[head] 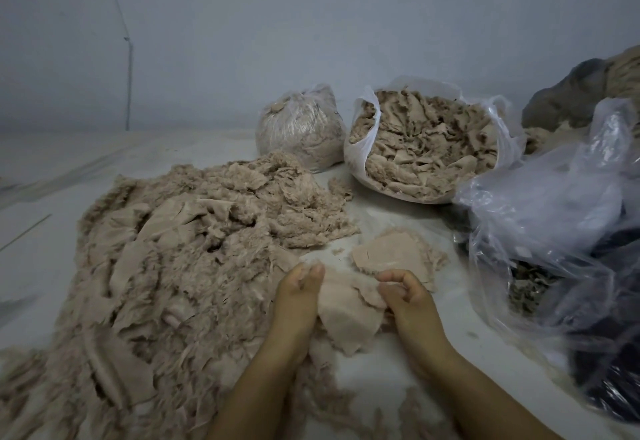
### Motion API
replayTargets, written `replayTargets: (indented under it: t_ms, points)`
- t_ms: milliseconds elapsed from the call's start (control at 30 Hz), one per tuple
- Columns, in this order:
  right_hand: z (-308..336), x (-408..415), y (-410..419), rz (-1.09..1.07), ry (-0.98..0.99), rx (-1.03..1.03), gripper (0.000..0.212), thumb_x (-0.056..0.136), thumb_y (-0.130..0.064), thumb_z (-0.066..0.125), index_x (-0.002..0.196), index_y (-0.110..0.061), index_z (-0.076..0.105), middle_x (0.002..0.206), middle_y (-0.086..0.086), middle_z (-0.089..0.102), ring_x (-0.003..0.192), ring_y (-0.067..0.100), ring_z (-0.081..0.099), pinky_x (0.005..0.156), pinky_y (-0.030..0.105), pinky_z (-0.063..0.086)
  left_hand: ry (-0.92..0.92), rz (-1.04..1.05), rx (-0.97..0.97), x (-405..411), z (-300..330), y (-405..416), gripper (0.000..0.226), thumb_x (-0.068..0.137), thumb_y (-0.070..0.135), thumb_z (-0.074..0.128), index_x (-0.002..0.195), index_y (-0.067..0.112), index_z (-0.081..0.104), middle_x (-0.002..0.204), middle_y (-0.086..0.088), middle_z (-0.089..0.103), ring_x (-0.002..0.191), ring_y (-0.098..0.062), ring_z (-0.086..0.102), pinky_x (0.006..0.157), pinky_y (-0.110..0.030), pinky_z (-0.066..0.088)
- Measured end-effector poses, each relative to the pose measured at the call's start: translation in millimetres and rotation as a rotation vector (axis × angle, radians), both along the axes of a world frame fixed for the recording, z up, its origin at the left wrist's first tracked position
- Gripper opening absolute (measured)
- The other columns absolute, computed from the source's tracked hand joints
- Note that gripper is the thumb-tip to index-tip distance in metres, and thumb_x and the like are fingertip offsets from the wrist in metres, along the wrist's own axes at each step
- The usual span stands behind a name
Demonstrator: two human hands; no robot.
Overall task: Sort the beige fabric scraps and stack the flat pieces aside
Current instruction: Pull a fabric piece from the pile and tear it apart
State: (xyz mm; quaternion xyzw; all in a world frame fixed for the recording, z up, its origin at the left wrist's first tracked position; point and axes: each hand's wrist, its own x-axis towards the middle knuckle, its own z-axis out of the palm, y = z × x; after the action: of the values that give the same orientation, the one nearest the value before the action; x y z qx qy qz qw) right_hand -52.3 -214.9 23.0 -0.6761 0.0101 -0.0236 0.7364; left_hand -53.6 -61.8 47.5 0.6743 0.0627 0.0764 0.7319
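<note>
A big loose heap of beige furry fabric scraps (180, 249) covers the floor at the left and centre. My left hand (299, 297) and my right hand (405, 297) each pinch an edge of one beige scrap (349, 318), which hangs between them just above the floor. Just beyond my right hand lies a small stack of flat beige pieces (391, 252), smooth side up, apart from the heap.
An open white plastic bag full of scraps (422, 145) stands at the back, with a tied clear bag (301, 131) to its left. Crumpled clear plastic bags (554, 218) with dark contents lie at the right. The floor covering (52, 169) is pale.
</note>
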Motion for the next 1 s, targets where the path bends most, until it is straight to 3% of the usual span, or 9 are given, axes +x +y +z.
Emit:
replayTargets:
  t_ms: [100,167,267,367,433,567,767,900,1000]
  points:
    - [1.6,-1.2,2.9,0.131,0.041,0.123,0.021,0.092,-0.028,0.057,0.109,-0.015,0.059,0.082,0.004,0.067,0.072,0.019,0.065,0.062,0.028,0.054,0.057,-0.117,-0.067,-0.6,0.3,9.1,0.025,0.097,0.023,0.049,0.087,0.006,0.065,0.075,-0.011,0.071,0.063,-0.018,0.067,0.053,-0.025,0.051]
    - [-0.1,-4.9,7.6,0.230,0.006,-0.017,0.036,0.079,-0.037,0.067,0.112,-0.025,0.060,0.092,-0.005,0.070,0.084,0.010,0.068,0.070,0.022,0.054,0.097,-0.257,-0.106,-3.3,1.8,7.0,0.025,0.095,0.023,0.051,0.090,0.003,0.066,0.074,-0.011,0.071,0.061,-0.018,0.067,0.050,-0.022,0.050]
    - [1.7,-7.7,12.2,0.133,-0.059,-0.095,0.003,0.088,-0.020,0.066,0.085,-0.019,0.066,0.075,-0.006,0.067,0.067,0.011,0.062,0.059,0.017,0.047,0.107,-0.249,-0.167,-5.9,4.4,2.5,0.032,0.088,0.023,0.057,0.093,-0.008,0.059,0.083,-0.022,0.067,0.070,-0.028,0.063,0.063,-0.029,0.052]
    - [-0.7,-3.1,7.9,0.047,-0.045,-0.032,0.026,0.097,-0.016,0.051,0.075,-0.011,0.063,0.060,-0.007,0.064,0.054,0.005,0.056,0.049,0.016,0.043,0.110,-0.109,-0.128,-4.5,2.1,1.2,0.033,0.096,0.017,0.050,0.102,-0.015,0.055,0.098,-0.034,0.063,0.084,-0.034,0.060,0.079,-0.044,0.047]
    - [0.4,-4.2,8.5,0.060,-0.046,-0.058,0.025,0.098,-0.015,0.050,0.077,-0.010,0.064,0.060,-0.007,0.064,0.053,0.003,0.055,0.049,0.015,0.043,0.132,-0.062,-0.082,-4.1,-0.3,-2.1,0.026,0.098,0.017,0.048,0.101,-0.005,0.061,0.099,-0.026,0.068,0.087,-0.032,0.065,0.083,-0.043,0.050]
    - [-1.8,-2.1,9.0,-0.031,-0.072,-0.098,0.026,0.094,-0.021,0.058,0.070,-0.011,0.058,0.053,-0.005,0.058,0.050,0.010,0.053,0.048,0.022,0.042,0.061,0.058,-0.106,-2.5,1.2,-8.1,0.021,0.098,0.014,0.047,0.098,-0.004,0.056,0.085,-0.015,0.062,0.077,-0.028,0.059,0.067,-0.034,0.049]
    - [-1.0,1.6,4.0,-0.168,-0.059,0.013,0.034,0.092,-0.023,0.063,0.066,-0.004,0.052,0.042,0.003,0.052,0.036,0.013,0.046,0.040,0.019,0.037,0.079,0.073,-0.120,-1.0,-3.2,-9.5,0.037,0.097,0.012,0.048,0.127,-0.010,0.045,0.110,-0.028,0.060,0.089,-0.029,0.059,0.075,-0.036,0.047]
    - [2.1,2.5,2.5,-0.188,0.012,0.171,0.032,0.086,-0.018,0.069,0.062,-0.006,0.050,0.039,0.000,0.050,0.030,0.009,0.037,0.034,0.018,0.030,0.097,0.056,-0.190,0.9,-7.9,-8.1,0.031,0.097,0.011,0.048,0.122,-0.008,0.048,0.106,-0.028,0.060,0.088,-0.033,0.062,0.073,-0.038,0.049]
    - [6.2,3.2,0.6,-0.163,0.033,0.227,0.029,0.083,-0.016,0.071,0.062,-0.007,0.053,0.039,0.002,0.044,0.032,0.009,0.035,0.035,0.017,0.029,0.095,0.023,-0.242,-2.5,-3.8,-8.8,0.015,0.096,0.014,0.050,0.092,0.002,0.059,0.083,-0.017,0.063,0.068,-0.025,0.063,0.058,-0.031,0.051]
